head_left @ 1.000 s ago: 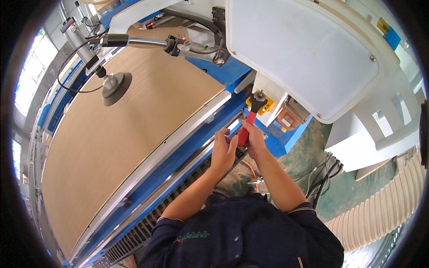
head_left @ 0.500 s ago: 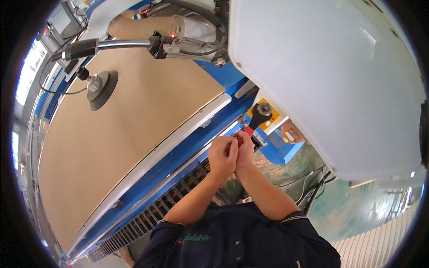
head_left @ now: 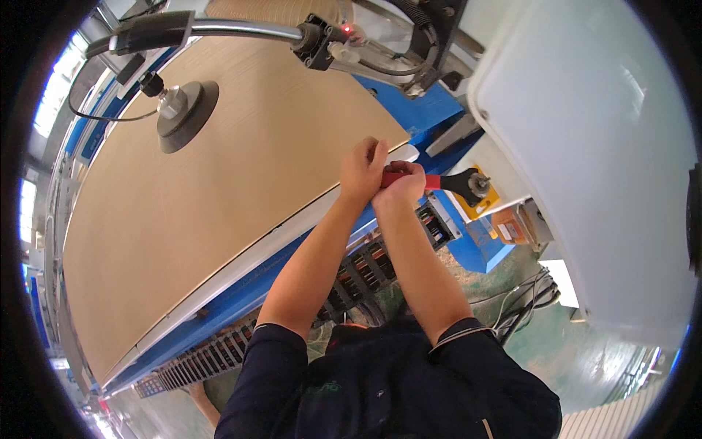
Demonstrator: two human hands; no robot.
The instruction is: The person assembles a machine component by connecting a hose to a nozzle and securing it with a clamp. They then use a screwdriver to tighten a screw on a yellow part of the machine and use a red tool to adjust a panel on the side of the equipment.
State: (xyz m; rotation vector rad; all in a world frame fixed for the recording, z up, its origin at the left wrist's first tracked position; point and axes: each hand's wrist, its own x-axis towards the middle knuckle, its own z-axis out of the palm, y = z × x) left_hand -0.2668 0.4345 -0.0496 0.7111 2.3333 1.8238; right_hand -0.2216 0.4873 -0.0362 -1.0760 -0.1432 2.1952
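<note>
Our right hand (head_left: 402, 186) wraps the handle of the red spanner (head_left: 433, 181), black head projecting rightward. Our left hand (head_left: 362, 172) sits at the spanner's butt end; its hold, we cannot tell. Left of the spanner: tan board (head_left: 241, 161). Under its head: yellow bracket (head_left: 482, 208). Right: white cover (head_left: 592, 175), crowding that side.

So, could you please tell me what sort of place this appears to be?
Probably a factory or workshop floor, perhaps for panels: a large tan board, a dark suction cup and a segmented cable chain suggest it.
</note>
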